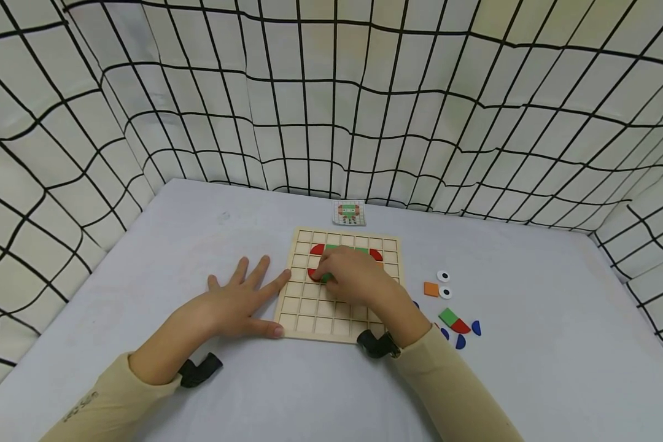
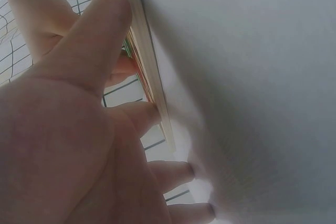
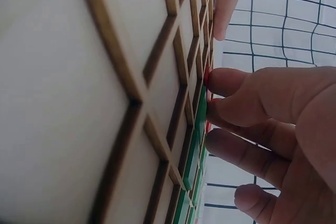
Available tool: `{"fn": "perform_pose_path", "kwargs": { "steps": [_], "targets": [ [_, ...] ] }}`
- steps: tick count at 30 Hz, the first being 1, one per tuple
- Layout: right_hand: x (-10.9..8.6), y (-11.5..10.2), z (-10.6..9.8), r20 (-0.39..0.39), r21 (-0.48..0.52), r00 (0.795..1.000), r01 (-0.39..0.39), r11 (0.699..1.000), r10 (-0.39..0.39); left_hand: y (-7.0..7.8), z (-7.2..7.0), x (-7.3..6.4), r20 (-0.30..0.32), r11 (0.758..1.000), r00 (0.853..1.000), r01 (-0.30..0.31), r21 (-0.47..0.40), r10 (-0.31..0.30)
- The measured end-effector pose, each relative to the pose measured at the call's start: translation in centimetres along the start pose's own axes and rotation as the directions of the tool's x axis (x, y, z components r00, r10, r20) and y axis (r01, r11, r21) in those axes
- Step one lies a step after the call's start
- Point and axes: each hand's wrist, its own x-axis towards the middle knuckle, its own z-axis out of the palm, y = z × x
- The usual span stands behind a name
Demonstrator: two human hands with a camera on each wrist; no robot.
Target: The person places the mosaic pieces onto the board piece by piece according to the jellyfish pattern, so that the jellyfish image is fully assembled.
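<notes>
My left grip [image 1: 229, 310] is spread, thumb and forefinger at the left edge of the grid board [image 1: 304, 307]. My right grip [image 1: 356, 279] bends over the board, fingertips touching a red piece [image 1: 313, 275]; whether they pinch or only press it, I cannot tell. Green pieces [image 3: 199, 111] sit just beside them. Beyond my right grip lies a picture card [image 1: 349, 213]; to its right, an orange square [image 1: 431, 289] on the table [image 1: 541, 319].
</notes>
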Motion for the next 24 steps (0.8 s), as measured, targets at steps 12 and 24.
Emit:
{"fn": "perform_pose_path", "kwargs": {
  "steps": [12,24],
  "targets": [
    [-1.3,1.9,-2.0,-0.043,0.084,0.999,-0.029,0.996,0.033,0.2,0.0,0.1,-0.001,1.000,1.000,0.013,0.003,-0.013],
    [-10.4,10.5,-5.1,-0.237,0.268,0.957,-0.099,0.958,0.165,0.1,0.0,0.1,0.009,1.000,1.000,0.027,-0.005,-0.027]
  ]
}}
